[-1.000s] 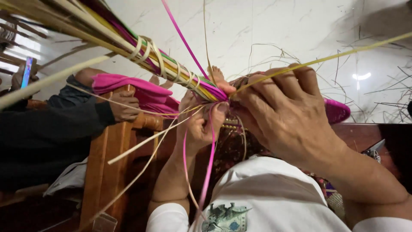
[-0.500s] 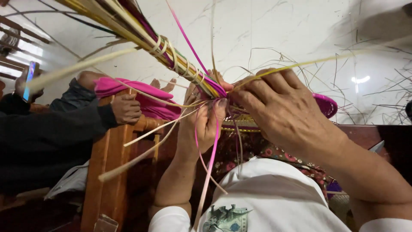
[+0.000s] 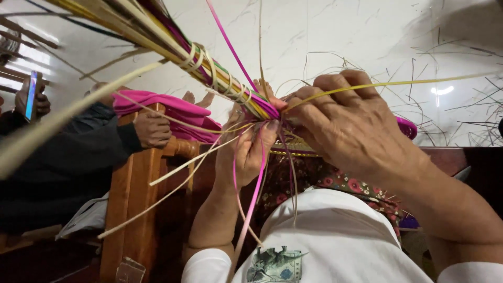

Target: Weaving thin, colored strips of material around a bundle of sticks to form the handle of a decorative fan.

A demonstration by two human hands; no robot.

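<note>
Nearest: a white shirt (image 3: pixel 335 241) with a small printed patch fills the bottom of the view; flowered cloth (image 3: pixel 335 178) shows just beyond it.
Left hand: the left hand (image 3: pixel 249 144) is raised from below, fingers closed around the near end of the strip bundle (image 3: pixel 209 68) and pinching loose strands there.
Right hand: the right hand (image 3: pixel 346 126) comes in from the right, fingers curled shut on the same end, gripping a pale yellow strip (image 3: pixel 398 83) that runs off to the far right.
Bundle: one long sheaf of yellow, green and purple strips, slanting from the hands up to the far left, bound by pale turns of wrapping.
Done: roughly five or six wrapping turns sit close together just left of the hands.
Left: the length toward the far left looks unbound; several loose strips hang down, among them one pink strip (image 3: pixel 251 204).
Left side: one wooden post (image 3: pixel 131 199); another person's hand (image 3: pixel 152 128) in a dark sleeve rests on it, beside pink cloth (image 3: pixel 157 105).
Farthest: white marbled floor (image 3: pixel 340 36), scattered with thin fibres on the right.
</note>
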